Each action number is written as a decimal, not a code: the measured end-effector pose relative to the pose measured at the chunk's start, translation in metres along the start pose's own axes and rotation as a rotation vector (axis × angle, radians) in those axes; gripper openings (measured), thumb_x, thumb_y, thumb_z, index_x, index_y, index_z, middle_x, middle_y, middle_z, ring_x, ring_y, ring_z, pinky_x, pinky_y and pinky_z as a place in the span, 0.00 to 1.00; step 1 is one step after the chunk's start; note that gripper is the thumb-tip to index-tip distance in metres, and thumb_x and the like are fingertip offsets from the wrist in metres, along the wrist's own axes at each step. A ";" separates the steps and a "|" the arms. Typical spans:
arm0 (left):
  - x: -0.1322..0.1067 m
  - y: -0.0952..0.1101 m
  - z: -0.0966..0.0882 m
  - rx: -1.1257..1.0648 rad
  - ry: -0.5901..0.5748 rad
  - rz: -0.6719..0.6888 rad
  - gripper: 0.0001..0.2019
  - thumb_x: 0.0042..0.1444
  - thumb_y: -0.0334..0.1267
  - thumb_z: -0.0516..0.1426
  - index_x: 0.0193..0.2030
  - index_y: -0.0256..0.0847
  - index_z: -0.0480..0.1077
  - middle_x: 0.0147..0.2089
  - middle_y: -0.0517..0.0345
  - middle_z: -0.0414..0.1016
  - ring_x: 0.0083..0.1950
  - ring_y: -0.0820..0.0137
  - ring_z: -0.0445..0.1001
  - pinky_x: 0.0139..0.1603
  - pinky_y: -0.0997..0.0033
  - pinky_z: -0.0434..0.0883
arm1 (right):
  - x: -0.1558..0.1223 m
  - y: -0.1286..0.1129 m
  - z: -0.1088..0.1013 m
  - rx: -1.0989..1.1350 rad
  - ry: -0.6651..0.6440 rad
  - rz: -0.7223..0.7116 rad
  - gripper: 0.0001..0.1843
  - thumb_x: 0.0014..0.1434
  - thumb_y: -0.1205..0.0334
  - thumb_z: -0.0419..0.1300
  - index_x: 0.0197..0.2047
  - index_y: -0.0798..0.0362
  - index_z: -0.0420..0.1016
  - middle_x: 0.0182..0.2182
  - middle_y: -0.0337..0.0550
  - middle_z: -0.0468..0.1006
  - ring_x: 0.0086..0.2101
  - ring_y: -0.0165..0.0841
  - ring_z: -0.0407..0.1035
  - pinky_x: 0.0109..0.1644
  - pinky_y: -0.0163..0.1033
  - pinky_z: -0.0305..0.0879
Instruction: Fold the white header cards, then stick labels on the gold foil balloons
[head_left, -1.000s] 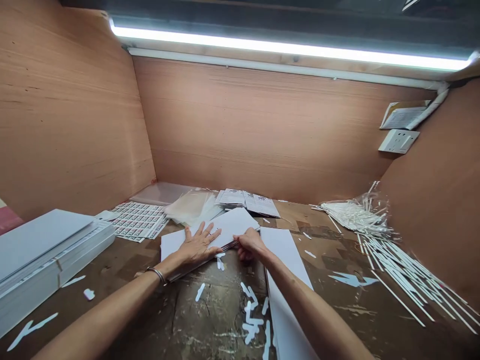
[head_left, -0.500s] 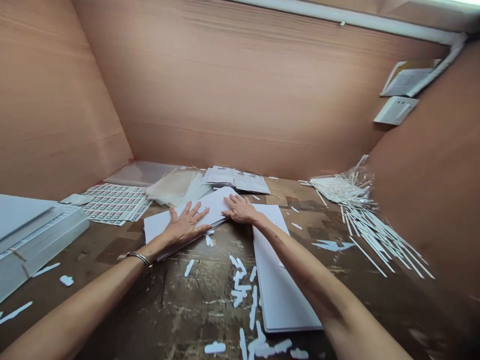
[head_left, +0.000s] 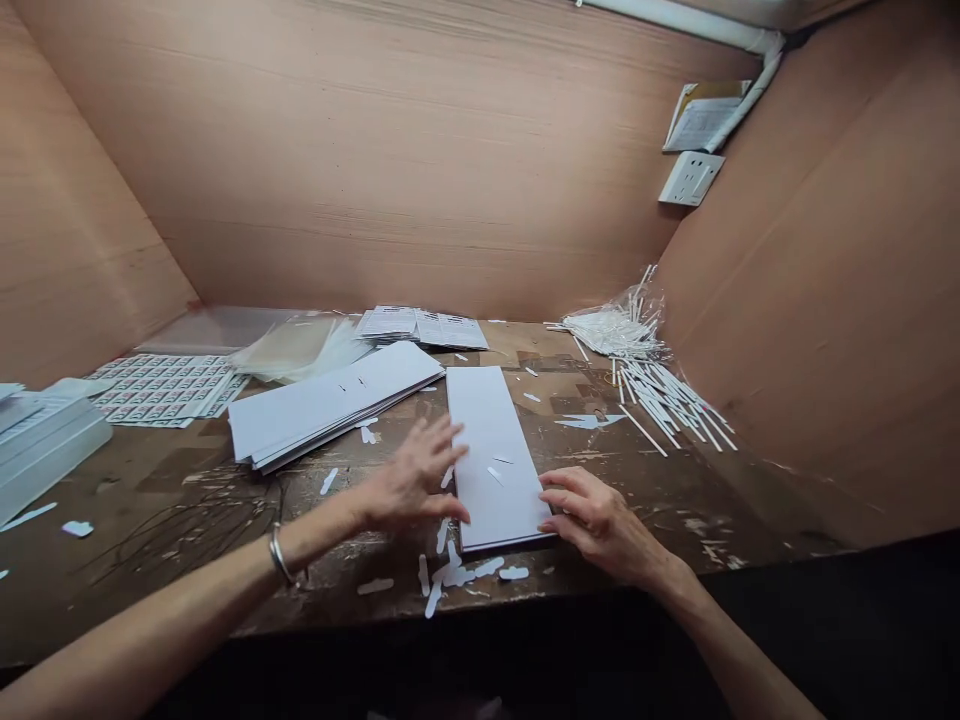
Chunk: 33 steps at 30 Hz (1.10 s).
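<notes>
A narrow stack of white card sheets [head_left: 491, 420] lies lengthwise on the table in front of me. Two slits show in its top sheet. My left hand [head_left: 420, 475], a little blurred and wearing a silver bangle, is at the left edge with fingers spread. At the lower right corner, my right hand [head_left: 607, 520] rests its fingertips and thumb along the edge, thumb and fingers apart. A second stack of white card sheets [head_left: 330, 405] sits slantwise to the left, with its edges fanned unevenly.
White paper scraps [head_left: 454, 572] litter the near table edge. White sticks [head_left: 667, 405] lie loose at right, beside a clear bag of sticks [head_left: 619, 325]. Printed label sheets [head_left: 169, 385], clear plastic sleeves [head_left: 292, 350], folded leaflets [head_left: 420, 327] and a translucent box [head_left: 64, 450] stand left and back.
Both hands have left the slanted stack and come to the sides of the lengthwise one. My view has shifted right, and the near table edge now shows.
</notes>
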<state>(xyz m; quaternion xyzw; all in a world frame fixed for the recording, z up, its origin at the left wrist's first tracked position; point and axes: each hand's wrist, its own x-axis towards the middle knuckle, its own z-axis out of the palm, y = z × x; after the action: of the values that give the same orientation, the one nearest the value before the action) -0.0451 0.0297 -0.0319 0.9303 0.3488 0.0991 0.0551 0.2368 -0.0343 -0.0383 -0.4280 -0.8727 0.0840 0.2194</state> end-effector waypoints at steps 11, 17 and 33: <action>-0.007 0.036 0.026 -0.228 -0.075 0.072 0.28 0.49 0.57 0.52 0.49 0.35 0.63 0.57 0.40 0.60 0.63 0.55 0.50 0.60 0.56 0.54 | -0.005 -0.014 0.021 -0.248 -0.091 -0.152 0.07 0.59 0.68 0.50 0.34 0.56 0.69 0.33 0.45 0.71 0.38 0.33 0.63 0.42 0.39 0.61; -0.009 0.034 0.025 -0.290 -0.071 0.074 0.29 0.49 0.55 0.54 0.52 0.36 0.62 0.59 0.41 0.57 0.64 0.55 0.48 0.60 0.56 0.53 | -0.002 -0.017 0.018 -0.397 -0.212 -0.227 0.07 0.56 0.74 0.50 0.31 0.57 0.67 0.31 0.45 0.69 0.34 0.34 0.61 0.37 0.38 0.59; 0.006 0.005 0.026 -0.787 0.298 -0.483 0.17 0.47 0.47 0.56 0.39 0.36 0.68 0.43 0.48 0.71 0.39 0.64 0.73 0.33 0.69 0.70 | 0.027 -0.033 0.020 -0.453 -0.221 -0.388 0.08 0.60 0.72 0.45 0.38 0.57 0.63 0.31 0.45 0.68 0.33 0.35 0.62 0.34 0.38 0.57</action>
<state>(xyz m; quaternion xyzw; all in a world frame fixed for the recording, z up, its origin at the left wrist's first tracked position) -0.0321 0.0292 -0.0553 0.7069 0.4950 0.3400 0.3737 0.1901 -0.0327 -0.0370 -0.2798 -0.9531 -0.1099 0.0345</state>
